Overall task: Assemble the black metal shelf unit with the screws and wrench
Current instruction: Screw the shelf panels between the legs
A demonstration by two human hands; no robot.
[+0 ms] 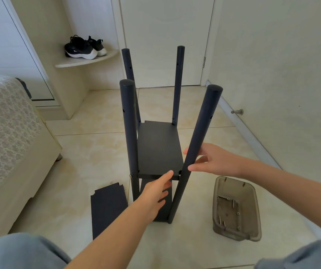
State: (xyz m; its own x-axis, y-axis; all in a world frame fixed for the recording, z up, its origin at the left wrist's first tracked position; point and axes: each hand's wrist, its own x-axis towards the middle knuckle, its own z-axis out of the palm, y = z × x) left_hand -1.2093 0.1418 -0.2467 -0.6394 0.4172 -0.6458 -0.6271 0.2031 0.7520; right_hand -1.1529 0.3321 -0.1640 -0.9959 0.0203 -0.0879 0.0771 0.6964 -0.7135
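Observation:
The black shelf unit [158,148] stands on the floor with several round posts rising from it. A flat shelf board sits between the posts, and a lower board shows beneath it. My left hand [156,193] reaches under the front edge of the upper board, thumb touching that edge, fingers straight. My right hand [212,160] is at the near right post [200,136], fingers spread and straight on either side of it. A loose black shelf board [108,208] with notched corners lies on the floor to the left. No wrench is visible.
A smoky plastic tray [217,208] holding several screws sits on the floor at the right. A bed [10,133] is on the left, a corner shelf with sneakers [84,47] behind it. A white door and a wall with a doorstop [237,112] are beyond.

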